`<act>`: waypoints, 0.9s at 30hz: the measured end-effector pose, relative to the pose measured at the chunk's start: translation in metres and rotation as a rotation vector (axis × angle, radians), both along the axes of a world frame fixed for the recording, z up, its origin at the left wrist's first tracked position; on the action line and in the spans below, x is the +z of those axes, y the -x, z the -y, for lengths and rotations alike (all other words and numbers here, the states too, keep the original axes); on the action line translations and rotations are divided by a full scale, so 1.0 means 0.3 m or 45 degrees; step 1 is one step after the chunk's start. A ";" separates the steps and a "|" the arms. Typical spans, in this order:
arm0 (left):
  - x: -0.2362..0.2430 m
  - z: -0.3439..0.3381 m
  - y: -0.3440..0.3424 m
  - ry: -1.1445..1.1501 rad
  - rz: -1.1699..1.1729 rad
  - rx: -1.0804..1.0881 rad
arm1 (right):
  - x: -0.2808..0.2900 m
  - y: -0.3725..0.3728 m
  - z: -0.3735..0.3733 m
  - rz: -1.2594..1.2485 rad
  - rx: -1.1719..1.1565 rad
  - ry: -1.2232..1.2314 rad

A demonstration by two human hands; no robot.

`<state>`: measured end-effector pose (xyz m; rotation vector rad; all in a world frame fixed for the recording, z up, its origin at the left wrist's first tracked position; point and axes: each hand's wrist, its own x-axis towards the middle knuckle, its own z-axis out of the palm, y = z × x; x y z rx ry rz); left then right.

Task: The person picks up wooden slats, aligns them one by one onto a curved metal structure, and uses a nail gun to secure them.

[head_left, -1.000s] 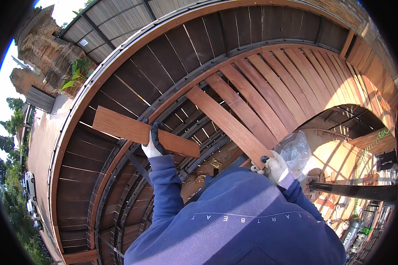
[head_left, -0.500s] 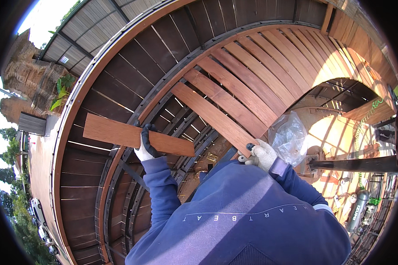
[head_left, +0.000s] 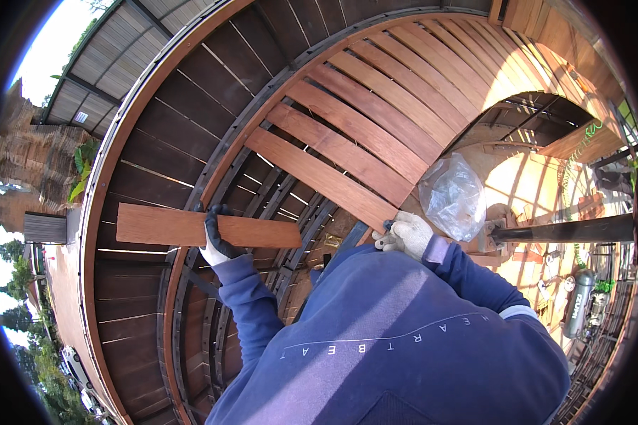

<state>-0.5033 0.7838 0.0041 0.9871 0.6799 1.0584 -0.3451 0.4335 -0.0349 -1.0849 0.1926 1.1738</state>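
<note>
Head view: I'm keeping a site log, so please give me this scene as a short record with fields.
Left hand: gloved, gripping a loose board
Right hand: gloved, at the near end of the row's leftmost slat
Row: wooden slats, gaps between several
Near right hand: crumpled clear plastic
Clothing: blue sweatshirt

Outdoors, sunny. Curved dark slats [head_left: 170, 129] sit left; grey fence [head_left: 113, 57], rocks [head_left: 32, 152], trees [head_left: 46, 382] beyond. Floor [head_left: 524, 173] at right is sunlit, shadow-striped.
</note>
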 end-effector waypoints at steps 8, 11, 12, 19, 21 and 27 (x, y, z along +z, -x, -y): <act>0.062 0.038 -0.034 -0.031 -0.077 0.034 | 0.015 0.005 -0.022 0.092 0.000 0.202; 0.052 0.039 -0.035 -0.003 -0.070 0.044 | 0.050 0.003 -0.018 0.218 0.075 0.221; 0.045 0.038 -0.034 -0.014 -0.062 0.041 | 0.033 0.001 -0.009 0.303 0.098 0.209; 0.040 0.031 -0.030 -0.009 -0.053 -0.043 | 0.006 -0.001 0.016 0.587 0.195 0.209; 0.035 0.024 -0.030 -0.029 -0.051 -0.057 | 0.019 0.001 0.017 0.616 0.199 0.196; 0.020 0.029 -0.039 -0.058 -0.043 -0.084 | 0.026 -0.002 0.014 0.523 0.154 0.187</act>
